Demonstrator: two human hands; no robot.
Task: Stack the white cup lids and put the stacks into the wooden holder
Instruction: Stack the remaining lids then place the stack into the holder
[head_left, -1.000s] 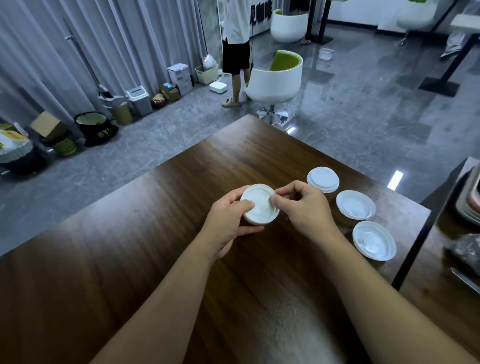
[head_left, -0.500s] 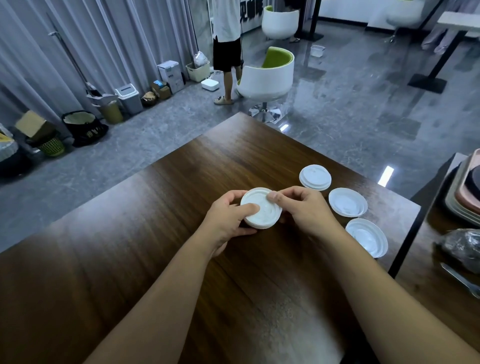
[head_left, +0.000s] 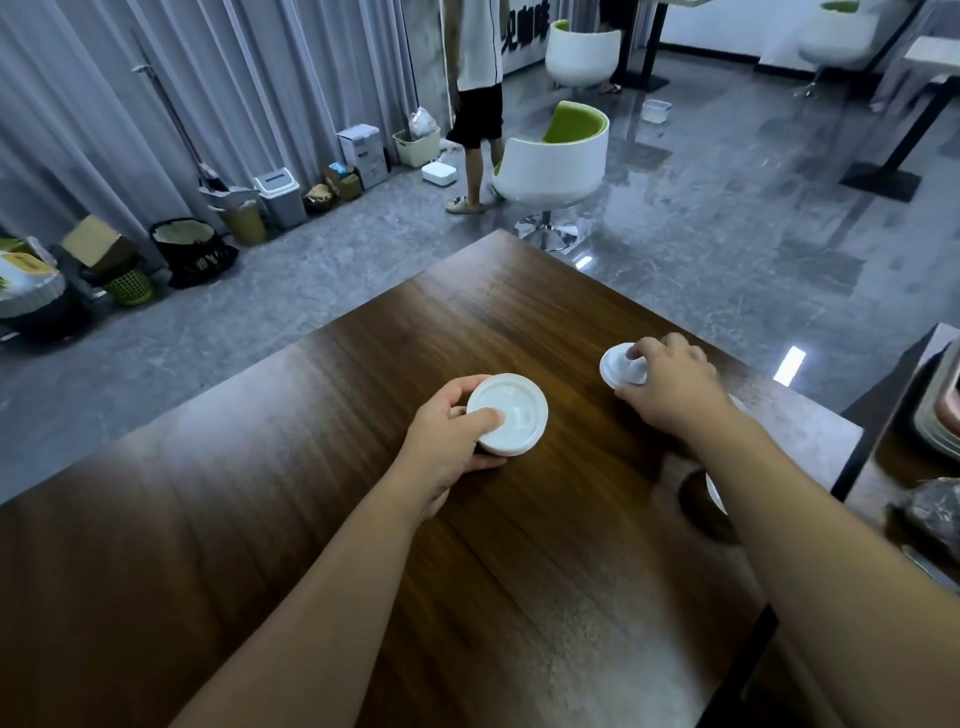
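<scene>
Head view, tabletop (head_left: 322, 519): dark wood grain, 1 corner pointing away toward grey glossy floor (head_left: 727, 234).
Room: grey curtain (head_left: 208, 93) along far left wall; white swivel chair with green seat (head_left: 553, 166) just past the far corner; standing person (head_left: 475, 104) beside it.
Edges: right edge close to a 2nd table (head_left: 914, 467), narrow gap between; broad bare wood on the left and near side.
Left of the hands (head_left: 447, 447): fingers curled round stack of white lids (head_left: 511, 421), thumb pressed on top, near tabletop middle.
Right of the hands (head_left: 670, 384): fingers curled over smaller lid stack (head_left: 618, 366) near far right edge.
Loose lid (head_left: 714, 493): mostly hidden under right forearm.
Containers: bins (head_left: 280, 200), black bucket (head_left: 184, 249), green basket (head_left: 127, 288), boxes along the curtain; contents unclear.
Wooden holder: not seen.
</scene>
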